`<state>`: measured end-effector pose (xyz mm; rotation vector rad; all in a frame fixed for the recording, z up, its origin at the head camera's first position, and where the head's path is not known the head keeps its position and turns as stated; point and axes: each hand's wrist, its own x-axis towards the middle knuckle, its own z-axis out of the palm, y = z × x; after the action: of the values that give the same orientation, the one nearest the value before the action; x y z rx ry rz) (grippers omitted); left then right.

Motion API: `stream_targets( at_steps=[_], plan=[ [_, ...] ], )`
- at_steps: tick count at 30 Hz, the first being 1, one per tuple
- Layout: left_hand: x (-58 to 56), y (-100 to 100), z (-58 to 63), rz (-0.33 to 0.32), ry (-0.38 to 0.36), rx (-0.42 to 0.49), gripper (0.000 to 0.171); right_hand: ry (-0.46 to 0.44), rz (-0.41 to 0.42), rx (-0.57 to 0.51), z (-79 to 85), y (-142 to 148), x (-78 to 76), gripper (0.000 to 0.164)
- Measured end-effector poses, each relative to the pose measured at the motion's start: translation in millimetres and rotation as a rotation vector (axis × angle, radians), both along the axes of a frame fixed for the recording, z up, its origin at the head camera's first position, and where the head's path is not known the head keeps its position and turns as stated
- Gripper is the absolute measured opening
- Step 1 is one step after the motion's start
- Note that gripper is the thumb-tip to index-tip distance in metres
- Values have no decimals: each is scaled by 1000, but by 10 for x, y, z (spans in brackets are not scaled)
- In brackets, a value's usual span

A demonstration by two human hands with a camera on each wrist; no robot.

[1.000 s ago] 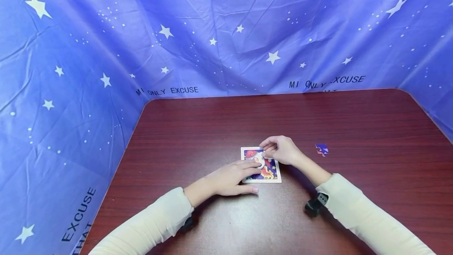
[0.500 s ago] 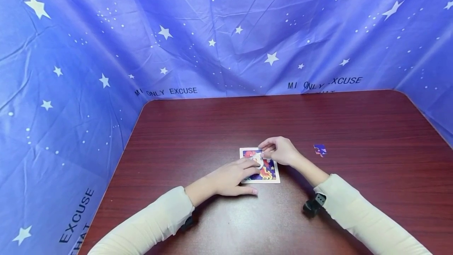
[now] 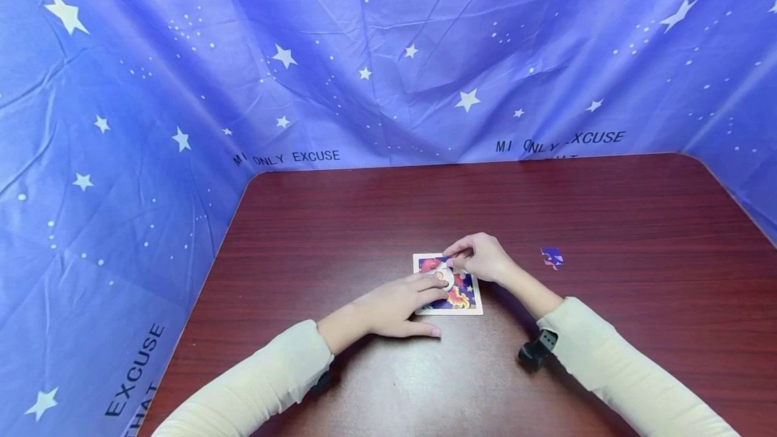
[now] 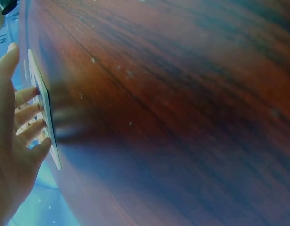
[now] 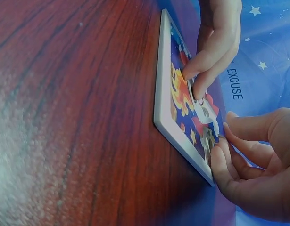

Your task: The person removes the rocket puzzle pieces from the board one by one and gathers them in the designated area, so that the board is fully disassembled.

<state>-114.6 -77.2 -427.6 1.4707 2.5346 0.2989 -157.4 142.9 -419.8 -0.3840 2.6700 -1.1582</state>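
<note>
A small jigsaw puzzle in a white frame (image 3: 455, 312) lies on the table, with a colourful picture of stars on dark blue. My left hand (image 3: 397, 305) rests over its left side, fingers stretched out and fingertips touching the picture; the left wrist view shows those fingers (image 4: 27, 114) spread along the frame. At the top right corner, my right hand (image 3: 485, 258) has thumb and fingers bent together, pinching a jigsaw piece mostly hidden by the fingertips. Beside them, the right wrist view shows a grey bare patch (image 5: 208, 140) in the picture.
One loose purple-blue jigsaw piece (image 3: 551, 257) lies on the dark red wooden table (image 3: 340, 214), right of the right hand. A blue curtain (image 3: 376, 39) with white stars hangs behind the table and along its sides. Black wrist cameras sit under both sleeves.
</note>
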Motion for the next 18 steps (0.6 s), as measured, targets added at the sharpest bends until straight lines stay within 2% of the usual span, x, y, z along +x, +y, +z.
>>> stream_targets(
  at_steps=[12, 18],
  plan=[
    [12, 5, 4, 16, 1, -10, 65, -23, 4, -50, -34, -3, -6, 13],
    [20, 8, -2, 18, 12, -2, 66, -8, 4, -41, -28, -25, -9, 11]
  ],
)
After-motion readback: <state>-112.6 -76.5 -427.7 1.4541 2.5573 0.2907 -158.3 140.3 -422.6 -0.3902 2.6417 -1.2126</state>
